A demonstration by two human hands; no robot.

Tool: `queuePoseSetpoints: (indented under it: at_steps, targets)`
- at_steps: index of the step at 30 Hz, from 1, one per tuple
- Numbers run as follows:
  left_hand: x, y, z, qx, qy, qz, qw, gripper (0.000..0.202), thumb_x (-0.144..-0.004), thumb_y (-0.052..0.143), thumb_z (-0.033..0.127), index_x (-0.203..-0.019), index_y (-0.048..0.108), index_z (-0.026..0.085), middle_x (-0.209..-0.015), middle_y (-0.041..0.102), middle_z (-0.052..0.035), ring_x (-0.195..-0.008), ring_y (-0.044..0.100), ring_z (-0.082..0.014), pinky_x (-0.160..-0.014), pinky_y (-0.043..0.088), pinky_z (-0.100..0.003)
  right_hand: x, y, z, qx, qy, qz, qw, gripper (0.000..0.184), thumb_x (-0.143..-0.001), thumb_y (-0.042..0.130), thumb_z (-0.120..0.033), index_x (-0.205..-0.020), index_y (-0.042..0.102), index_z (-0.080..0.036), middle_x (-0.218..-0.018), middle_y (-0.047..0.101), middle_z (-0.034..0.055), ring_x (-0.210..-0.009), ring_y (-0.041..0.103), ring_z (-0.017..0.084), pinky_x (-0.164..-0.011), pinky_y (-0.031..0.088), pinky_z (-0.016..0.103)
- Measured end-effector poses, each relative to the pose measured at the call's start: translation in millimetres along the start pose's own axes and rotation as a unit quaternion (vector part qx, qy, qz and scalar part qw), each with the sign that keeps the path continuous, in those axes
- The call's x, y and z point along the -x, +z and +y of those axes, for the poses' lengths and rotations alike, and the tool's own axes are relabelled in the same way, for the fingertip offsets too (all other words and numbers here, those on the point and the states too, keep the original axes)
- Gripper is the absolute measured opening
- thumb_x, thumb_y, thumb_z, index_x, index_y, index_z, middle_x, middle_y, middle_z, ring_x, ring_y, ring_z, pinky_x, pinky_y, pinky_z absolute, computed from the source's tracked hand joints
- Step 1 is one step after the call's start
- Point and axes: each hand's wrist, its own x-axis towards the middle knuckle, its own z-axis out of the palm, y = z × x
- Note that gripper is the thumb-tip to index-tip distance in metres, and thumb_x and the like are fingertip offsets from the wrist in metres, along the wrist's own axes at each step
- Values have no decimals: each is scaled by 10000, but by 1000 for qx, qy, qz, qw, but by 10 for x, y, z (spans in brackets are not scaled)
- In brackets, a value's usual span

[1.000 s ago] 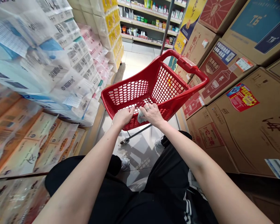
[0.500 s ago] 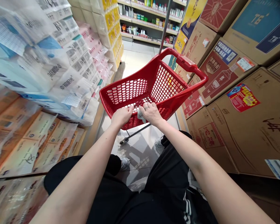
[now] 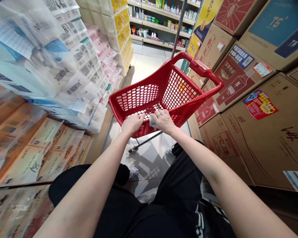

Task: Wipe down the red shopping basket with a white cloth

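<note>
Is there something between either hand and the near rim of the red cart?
At the right hand, yes: a crumpled pale cloth shows between it and the near rim of the red cart, partly hidden. At the left hand, nothing visible.

Here are both your bare arms, reaching forward and down, drawing closer together towards the hands. Your left hand (image 3: 133, 123) sits knuckles up, fingers curled under and largely out of sight, thumb lying on the side facing your right hand (image 3: 164, 121). That right one is level with it, just beside but not touching, back turned up, fingers bent and gathered in a grip. Behind it, your right wrist (image 3: 174, 131) runs nearly straight into the forearm; behind the other, your left wrist (image 3: 125, 133) angles slightly inward.
</note>
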Motion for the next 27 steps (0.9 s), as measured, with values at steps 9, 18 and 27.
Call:
queuePoseSetpoints:
  at_steps: [9, 18, 27]
  targets:
    - [-29, 46, -18, -7, 5, 5, 1000, 778, -921, 104, 597, -963, 738, 148, -1036, 721, -180, -985, 663, -297, -824, 467, -337, 20, -8, 6, -3, 10, -9, 1000, 284, -966, 443, -311, -1187, 551, -168, -1082, 582, 118, -989, 474, 253, -857, 285, 409]
    - [-27, 48, -4, -14, -1, 6, 1000, 787, -923, 101, 599, -980, 736, 137, -1052, 718, -189, -1007, 659, -294, -832, 468, -336, 18, -11, -70, -18, 48, -2, 999, 444, -839, 642, -473, -1140, 557, -159, -1073, 576, 131, -1011, 463, 284, -888, 296, 431]
    - [-40, 28, -11, -9, -10, 3, 1000, 778, -925, 108, 588, -1004, 740, 142, -1076, 713, -189, -1023, 654, -311, -823, 472, -356, -4, -5, -185, -18, 84, 19, 996, 397, -821, 645, -450, -1060, 560, -145, -1078, 562, 136, -1021, 454, 291, -974, 295, 479]
